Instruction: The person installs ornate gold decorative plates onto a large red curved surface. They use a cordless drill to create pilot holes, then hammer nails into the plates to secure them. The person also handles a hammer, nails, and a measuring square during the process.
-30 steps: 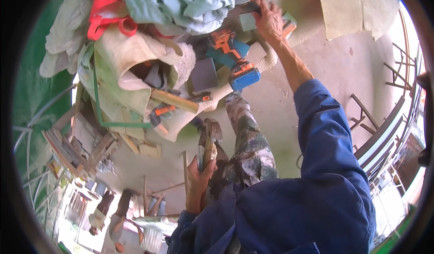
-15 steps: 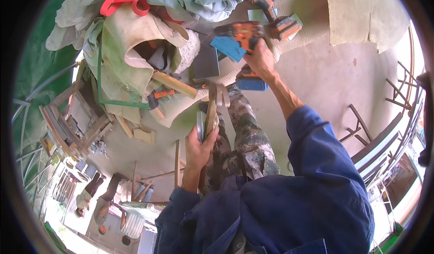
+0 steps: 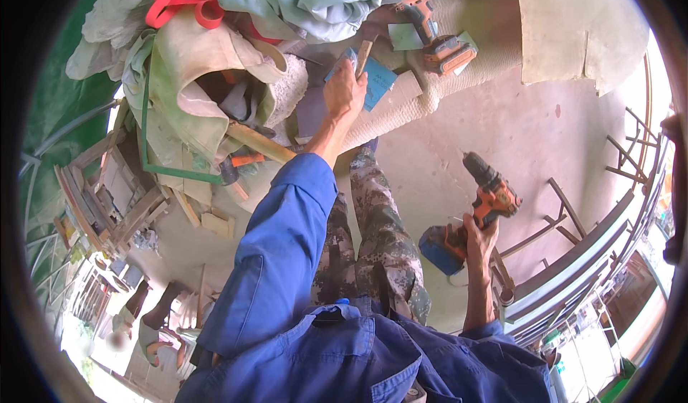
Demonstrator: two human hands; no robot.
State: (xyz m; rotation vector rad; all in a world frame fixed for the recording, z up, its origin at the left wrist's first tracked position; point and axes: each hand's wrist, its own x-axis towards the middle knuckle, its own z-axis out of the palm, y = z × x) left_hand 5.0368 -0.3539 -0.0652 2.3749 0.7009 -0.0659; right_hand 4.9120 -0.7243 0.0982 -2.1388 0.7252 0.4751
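A cordless drill (image 3: 491, 195), orange and black with a blue battery pack, is in my right hand (image 3: 480, 239), off to the right of my legs. Its chuck points up and forward. Stretched out ahead, my left hand (image 3: 345, 93) closes around a short wooden strip (image 3: 365, 53) that stands up from the fingers. Something pale beside the strip is too small to make out. Just beyond that hand lies a blue sheet (image 3: 379, 84). A second orange cordless drill (image 3: 433, 34) rests on the textured mat (image 3: 487, 48) farther forward.
At the left are a beige cloth bag (image 3: 183, 66), a hammer (image 3: 231, 168), a wooden bar (image 3: 259, 142) and a green frame (image 3: 145, 134). Pale green cloth (image 3: 301, 1) is heaped at the front. Wooden and metal racks (image 3: 573, 209) stand right; other people show at lower left.
My right hand has drawn the drill back from above the blue sheet to my right side. My left hand has moved from my lap forward to the sheet, carrying the wooden strip.
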